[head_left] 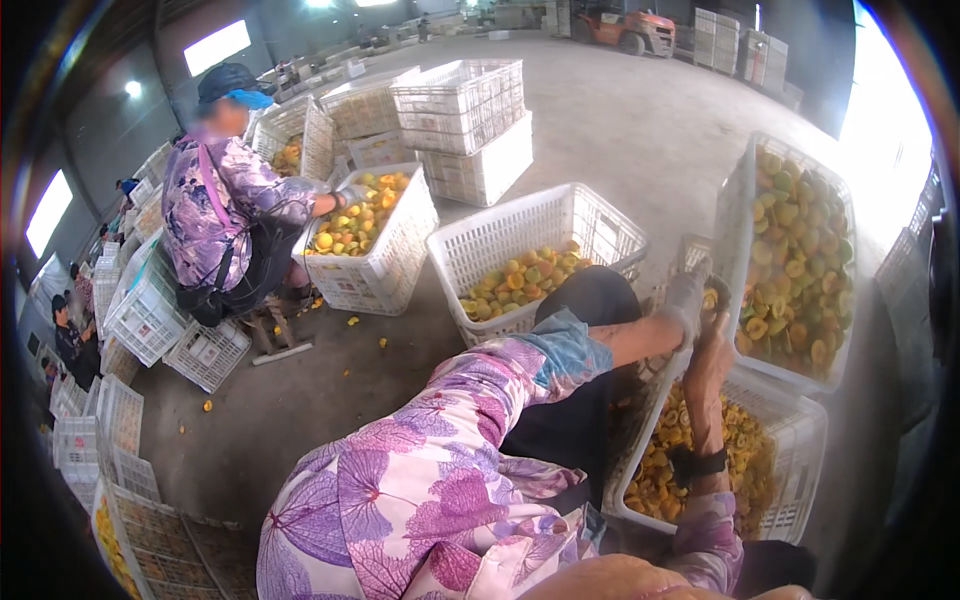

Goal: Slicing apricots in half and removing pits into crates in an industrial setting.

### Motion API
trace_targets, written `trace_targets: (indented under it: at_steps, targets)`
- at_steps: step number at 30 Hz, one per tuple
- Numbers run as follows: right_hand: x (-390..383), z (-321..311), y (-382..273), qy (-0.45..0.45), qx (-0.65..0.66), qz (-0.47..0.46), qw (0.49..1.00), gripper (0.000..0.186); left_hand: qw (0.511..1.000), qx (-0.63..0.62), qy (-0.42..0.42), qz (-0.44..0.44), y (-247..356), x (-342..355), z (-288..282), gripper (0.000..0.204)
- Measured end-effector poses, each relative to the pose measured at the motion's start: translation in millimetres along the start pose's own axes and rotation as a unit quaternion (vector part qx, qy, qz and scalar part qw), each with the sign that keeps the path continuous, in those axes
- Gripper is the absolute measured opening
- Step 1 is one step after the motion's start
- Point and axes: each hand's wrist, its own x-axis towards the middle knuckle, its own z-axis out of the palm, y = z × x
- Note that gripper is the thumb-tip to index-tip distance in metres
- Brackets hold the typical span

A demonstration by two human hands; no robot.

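Note:
My left hand (686, 298), in a pale thin glove, grips an apricot (711, 298) above the gap between the crates. Close against it is my bare right hand (708, 355), its fingers curled at the fruit; whatever lies in them is hidden. A dark band circles my right wrist. Below my right forearm stands a white crate (800, 470) of halved, pitted apricots (745, 445). Beyond it, a second white crate (738, 215) holds greenish-yellow apricots (795, 260), some cut open.
Ahead of me a white crate (605, 215) is partly filled with apricots (525, 280). At the left a person (225, 190) reaches into another crate (385, 262). Stacked crates (465, 110) stand behind, more line the left side, and an orange forklift (630, 32) is far back.

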Motion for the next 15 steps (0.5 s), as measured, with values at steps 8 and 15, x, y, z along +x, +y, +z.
trace_targets:
  at_steps: [8, 15]
  targets:
    - [16, 10, -10, 0.062, 0.023, 0.033, 0.997, 0.031, 0.979, -0.182, 0.017, -0.092, 14, -7, 19, 0.037]
    - [16, -1, -11, 0.087, -0.046, -0.021, 0.995, 0.028, 0.997, -0.064, -0.022, 0.022, 21, -20, 32, 0.039]
